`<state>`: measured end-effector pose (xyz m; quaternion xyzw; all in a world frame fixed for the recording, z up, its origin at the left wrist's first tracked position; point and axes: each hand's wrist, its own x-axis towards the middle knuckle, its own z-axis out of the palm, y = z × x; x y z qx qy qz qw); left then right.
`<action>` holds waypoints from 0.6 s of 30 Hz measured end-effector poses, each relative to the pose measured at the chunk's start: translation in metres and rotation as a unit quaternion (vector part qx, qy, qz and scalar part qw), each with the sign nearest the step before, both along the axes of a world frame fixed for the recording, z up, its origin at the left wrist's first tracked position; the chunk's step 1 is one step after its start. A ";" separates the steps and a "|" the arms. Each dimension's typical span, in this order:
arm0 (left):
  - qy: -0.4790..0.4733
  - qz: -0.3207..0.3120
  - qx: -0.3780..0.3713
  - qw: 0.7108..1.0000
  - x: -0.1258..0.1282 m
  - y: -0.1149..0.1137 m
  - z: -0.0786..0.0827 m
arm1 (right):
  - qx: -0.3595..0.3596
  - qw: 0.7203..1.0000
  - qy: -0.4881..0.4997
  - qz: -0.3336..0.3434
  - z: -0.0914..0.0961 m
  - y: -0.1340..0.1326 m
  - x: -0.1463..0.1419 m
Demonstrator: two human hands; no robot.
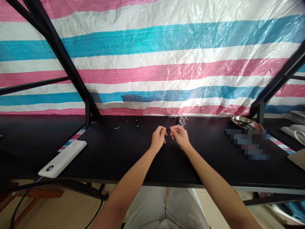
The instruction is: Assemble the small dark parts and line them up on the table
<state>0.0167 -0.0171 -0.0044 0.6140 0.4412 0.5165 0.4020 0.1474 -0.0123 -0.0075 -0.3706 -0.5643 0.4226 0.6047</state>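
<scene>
My left hand (158,138) and my right hand (180,137) meet above the middle of the black table. Each has its fingers pinched on one end of a small, thin dark piece (168,129), whose kind I cannot make out. Just beyond my right hand lie several clear tube-like pieces (182,121), partly hidden by it, with a small black piece (178,120) beside them. A row of tiny light pieces (172,117) sits at the table's back edge. Farther left is a small black-and-clear piece (137,123).
A white power bank (63,160) with a cable lies at the left. At the right are a shiny metal plate (246,122) and a blurred-out item (249,145). Black metal posts (71,71) flank the table (114,159); a striped sheet (166,41) hangs behind.
</scene>
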 end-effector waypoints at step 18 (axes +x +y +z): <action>-0.137 -0.023 -0.109 0.984 -0.005 0.011 0.002 | 0.089 0.977 -0.192 -0.035 0.010 -0.015 -0.007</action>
